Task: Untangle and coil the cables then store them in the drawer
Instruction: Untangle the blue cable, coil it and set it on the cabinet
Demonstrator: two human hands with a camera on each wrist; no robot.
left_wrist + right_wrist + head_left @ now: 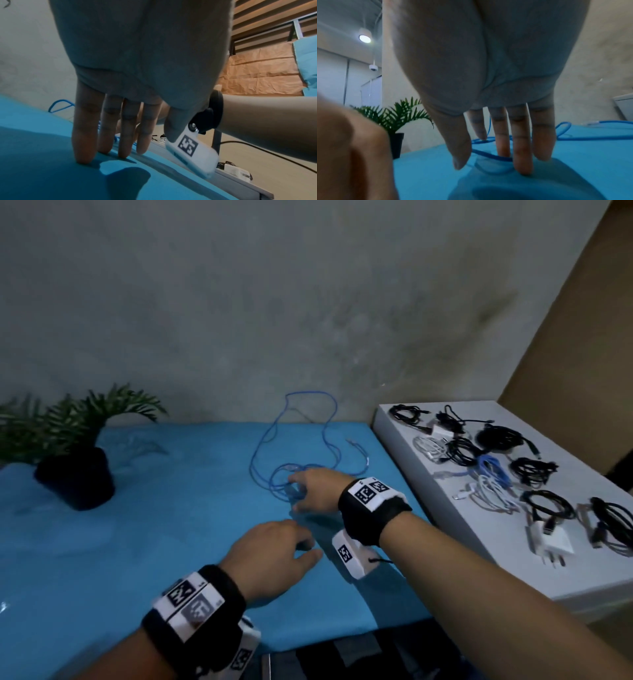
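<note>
A blue cable (294, 446) is spread in loose loops on the blue tabletop (137, 542), its far loops reaching up against the wall. The right hand (313, 491) is laid over the tangled knot of loops, fingers (522, 155) straight and pressed down, one strand crossing between them; nothing is pinched yet. The left hand (274, 556) is rested nearby with relaxed, straight fingers (84, 142) touching the cloth, and nothing is held by it.

The step in hand is judged to be untangling. It would be done best if a free end, such as the plug (351, 442) lying just right of the loops, were found first and fed back through the knot, while the bundle is pinned lightly by the other hand. Pulling hard should be avoided, since the knot would likely be tightened.

To the right, a white tray-like surface (394, 440), possibly the drawer, is loaded with coiled black, white and blue cables (493, 474) and white chargers (551, 542); whether it is the drawer cannot be told.
</note>
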